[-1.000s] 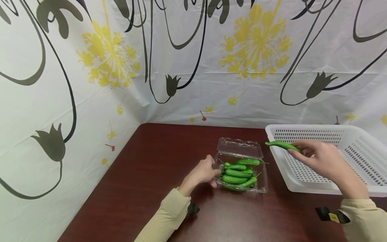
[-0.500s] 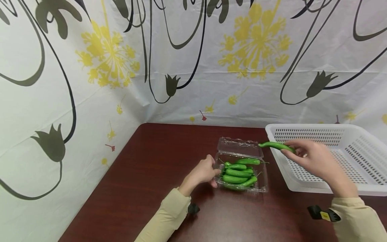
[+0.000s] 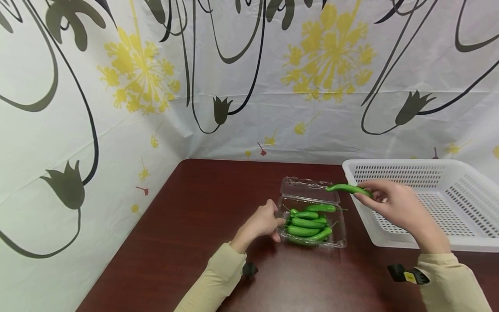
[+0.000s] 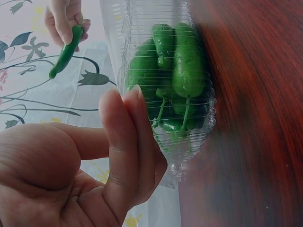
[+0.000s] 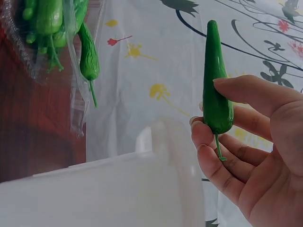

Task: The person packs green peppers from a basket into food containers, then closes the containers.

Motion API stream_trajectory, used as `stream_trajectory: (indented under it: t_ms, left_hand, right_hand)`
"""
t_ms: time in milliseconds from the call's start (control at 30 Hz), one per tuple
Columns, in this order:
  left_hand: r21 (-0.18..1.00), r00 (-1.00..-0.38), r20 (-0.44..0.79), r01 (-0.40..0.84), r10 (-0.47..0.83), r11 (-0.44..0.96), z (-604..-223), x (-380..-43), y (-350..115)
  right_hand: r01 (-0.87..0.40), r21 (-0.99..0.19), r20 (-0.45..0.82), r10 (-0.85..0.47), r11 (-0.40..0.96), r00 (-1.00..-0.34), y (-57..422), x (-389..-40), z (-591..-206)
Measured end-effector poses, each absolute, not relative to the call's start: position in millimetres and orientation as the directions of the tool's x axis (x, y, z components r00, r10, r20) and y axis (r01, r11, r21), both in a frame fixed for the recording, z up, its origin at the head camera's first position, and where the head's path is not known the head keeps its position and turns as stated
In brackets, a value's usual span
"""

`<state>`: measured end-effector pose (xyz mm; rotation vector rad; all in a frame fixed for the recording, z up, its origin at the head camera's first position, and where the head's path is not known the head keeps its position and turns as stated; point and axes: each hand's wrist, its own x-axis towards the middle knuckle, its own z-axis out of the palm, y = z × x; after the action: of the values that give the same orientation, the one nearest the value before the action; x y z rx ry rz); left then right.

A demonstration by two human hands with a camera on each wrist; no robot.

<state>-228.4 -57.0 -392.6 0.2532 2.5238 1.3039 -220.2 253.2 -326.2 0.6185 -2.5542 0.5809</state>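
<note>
My right hand (image 3: 397, 208) pinches a green chili pepper (image 3: 347, 188) by its stem end, the tip pointing left, above the gap between the box and the basket. In the right wrist view, the held pepper (image 5: 218, 90) lies between thumb and fingers, its short stem hanging down. A clear plastic clamshell box (image 3: 339, 236) stands on the table with its lid folded back, and several green chili peppers (image 3: 306, 224) lie in it. My left hand (image 3: 262, 222) holds the box's left rim with bent fingers (image 4: 120, 142); the thumb tip is hidden in the left wrist view.
A white perforated plastic basket (image 3: 362, 225) stands on the right of the dark red-brown table (image 3: 202, 195). One pepper stem pokes past the box's right side. A white sheet (image 3: 249, 78) with plant prints hangs behind and to the left of the table.
My right hand has moved left with the chili pepper, from over the basket toward the box. The left hand and the box have stayed in place.
</note>
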Motion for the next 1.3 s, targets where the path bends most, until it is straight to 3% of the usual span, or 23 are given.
stream_trajectory:
  t_ms: [1033,1300]
  left_hand:
    - [0.824,-0.943,-0.182,0.009,0.28,0.566,-392.0,-226.7,-55.9]
    - [0.828,-0.944,-0.184,0.001,0.274,0.56,-392.1,-227.0,-55.7]
  right_hand:
    - [-0.536,-0.305,0.5,-0.347,0.787,-0.793,226.5,-223.6,-342.7]
    - [-0.586,-0.29,0.517,-0.391,0.757,-0.761,215.6,-225.2,-347.5]
